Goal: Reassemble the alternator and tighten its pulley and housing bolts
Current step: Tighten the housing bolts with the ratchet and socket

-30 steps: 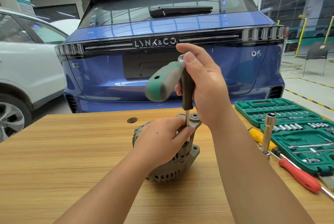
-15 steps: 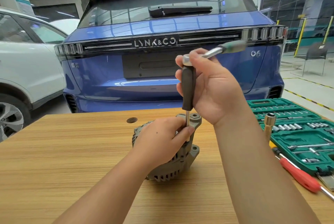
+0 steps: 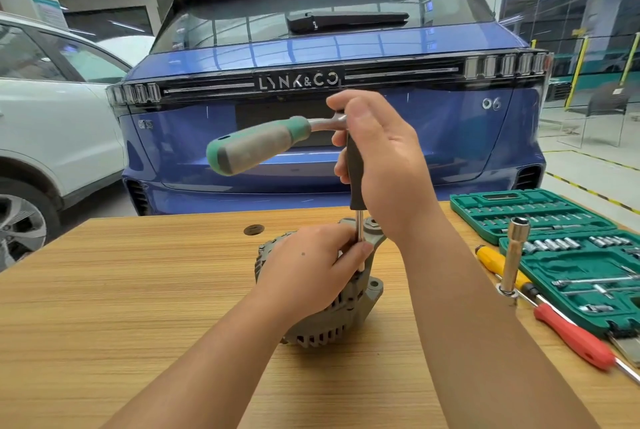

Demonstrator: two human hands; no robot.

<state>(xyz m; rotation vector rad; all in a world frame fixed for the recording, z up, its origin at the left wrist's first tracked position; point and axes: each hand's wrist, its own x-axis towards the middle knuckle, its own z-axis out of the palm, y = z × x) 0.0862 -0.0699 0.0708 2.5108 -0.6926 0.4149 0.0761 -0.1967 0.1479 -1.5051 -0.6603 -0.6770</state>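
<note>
From the head camera we see the alternator (image 3: 332, 317) standing on the table (image 3: 138, 307), near its middle, with our left hand (image 3: 308, 265) wrapped over its top and pinching the driver's (image 3: 356, 172) thin shaft. Our right hand (image 3: 384, 165) grips the upright driver and the head of the ratchet (image 3: 258, 144), whose green handle juts left. At the right lie a socket case (image 3: 571, 255), two screwdrivers (image 3: 568, 335) and an upright socket (image 3: 514, 258).
</note>
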